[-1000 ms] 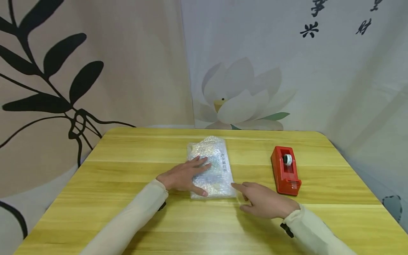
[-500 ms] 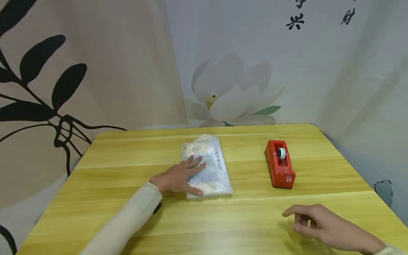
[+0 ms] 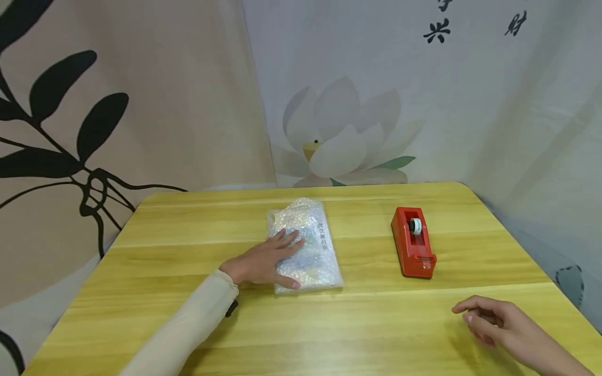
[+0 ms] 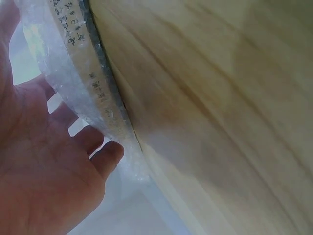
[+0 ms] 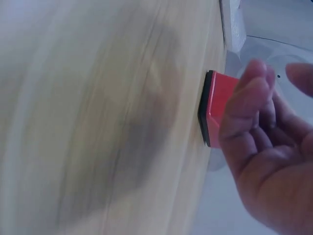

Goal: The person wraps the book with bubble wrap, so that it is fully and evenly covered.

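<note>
A flat, four-sided packet in clear, shiny bubble wrap lies right under the person's left hand, which grips nothing and just rests on the wrap with its fingers spread out. Well to the right of it, the right hand is over the yellow wooden table, its fingers loosely bent and holding nothing. Past that hand and a bit to its left stands a long red tape holder with a small white roll in it.
</note>
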A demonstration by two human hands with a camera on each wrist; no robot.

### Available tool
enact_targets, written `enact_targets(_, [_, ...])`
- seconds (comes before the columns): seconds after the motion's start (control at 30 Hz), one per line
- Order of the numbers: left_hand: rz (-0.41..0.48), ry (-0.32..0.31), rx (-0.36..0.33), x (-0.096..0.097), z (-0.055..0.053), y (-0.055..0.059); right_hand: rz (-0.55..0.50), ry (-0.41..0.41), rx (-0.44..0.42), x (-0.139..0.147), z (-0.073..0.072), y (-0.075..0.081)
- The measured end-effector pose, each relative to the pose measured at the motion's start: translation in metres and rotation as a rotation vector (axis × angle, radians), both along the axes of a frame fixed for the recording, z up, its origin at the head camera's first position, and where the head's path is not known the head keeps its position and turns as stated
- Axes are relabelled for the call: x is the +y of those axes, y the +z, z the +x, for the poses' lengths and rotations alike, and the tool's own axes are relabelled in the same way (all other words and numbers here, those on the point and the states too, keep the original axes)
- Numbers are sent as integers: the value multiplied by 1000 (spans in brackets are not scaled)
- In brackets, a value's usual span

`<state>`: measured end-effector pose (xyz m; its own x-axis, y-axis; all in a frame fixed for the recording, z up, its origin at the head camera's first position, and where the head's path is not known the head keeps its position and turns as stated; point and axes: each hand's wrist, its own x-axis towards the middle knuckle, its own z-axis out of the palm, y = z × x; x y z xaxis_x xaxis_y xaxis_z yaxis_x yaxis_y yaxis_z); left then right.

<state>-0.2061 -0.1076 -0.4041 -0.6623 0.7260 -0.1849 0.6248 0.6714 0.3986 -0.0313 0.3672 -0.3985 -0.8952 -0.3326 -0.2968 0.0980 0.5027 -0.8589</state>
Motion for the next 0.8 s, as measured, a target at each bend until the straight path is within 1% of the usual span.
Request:
enact_targets(0.07, [3,3,-14,0,0,0,23,-51,-28,-5,-4,1])
enact_targets(0.13, [7,2,-12,0,1,-1,32,-100,-57,-10,-9,3])
enact_targets(0.2, [16,5,-13,0,1,-1,34,-132,-57,-14,-14,4])
enact_targets(0.3, [24,6,-11,0,1,0,49,-177,-31,-20,-21,6])
enact_targets(0.4, [29,9,-12,-1,2,0,51,-203,-15,-24,-28,8])
enact_targets(0.57, [26,12,-8,-2,1,0,37,-272,-28,-35,-37,10])
enact_targets(0.7, [29,11,-15,-2,0,0,31,-334,-64,-41,-43,9])
enact_targets(0.8, [28,13,-18,-2,0,0,-11,-369,-110,-43,-48,7])
